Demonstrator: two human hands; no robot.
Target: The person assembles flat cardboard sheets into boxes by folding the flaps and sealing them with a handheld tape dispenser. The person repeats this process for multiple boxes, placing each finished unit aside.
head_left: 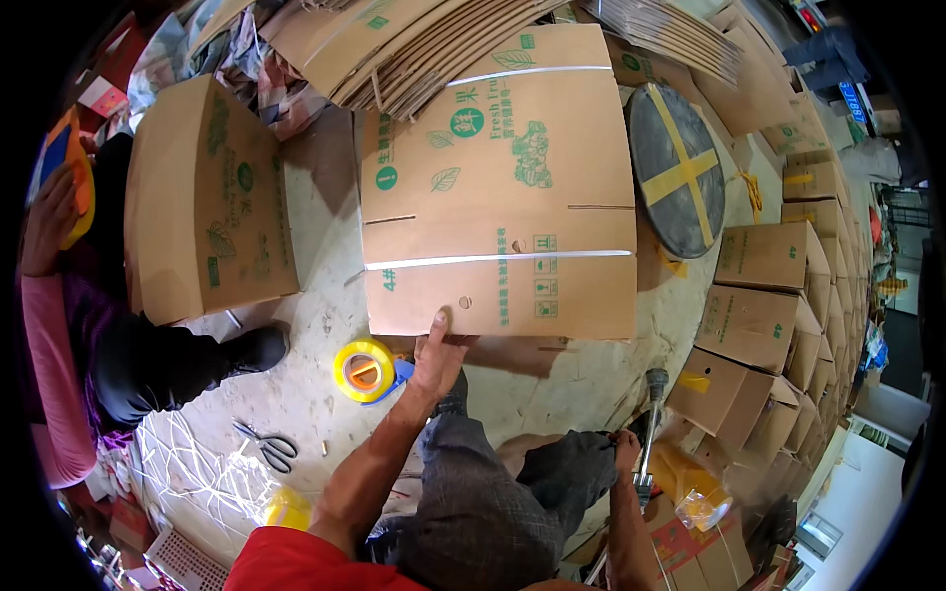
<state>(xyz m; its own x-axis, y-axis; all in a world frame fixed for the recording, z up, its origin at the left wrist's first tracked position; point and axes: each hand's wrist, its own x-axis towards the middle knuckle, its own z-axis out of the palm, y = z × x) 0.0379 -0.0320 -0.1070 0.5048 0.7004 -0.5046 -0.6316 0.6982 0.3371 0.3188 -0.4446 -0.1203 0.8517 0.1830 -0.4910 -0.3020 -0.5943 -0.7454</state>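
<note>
In front of me lies a strapped stack of flattened cardboard boxes (498,177), with green print and two white straps. My left hand (437,362) grips its near edge, thumb on top and fingers underneath. My right hand (626,450) rests by my right knee, beside a metal rod (652,419) with a dark tip; its fingers are too small and shadowed to read. Just left of my left hand, a tape dispenser (398,372) with a blue part stands against a roll of yellow tape (363,370).
Dark-handled scissors (276,453) lie beside tangled white straps (187,463). At left, a person's hand (54,212) holds an orange tape dispenser (71,163) near an upright carton (212,197). A round black disc (662,148) with a yellow tape cross stands right, before stacked cartons (754,315).
</note>
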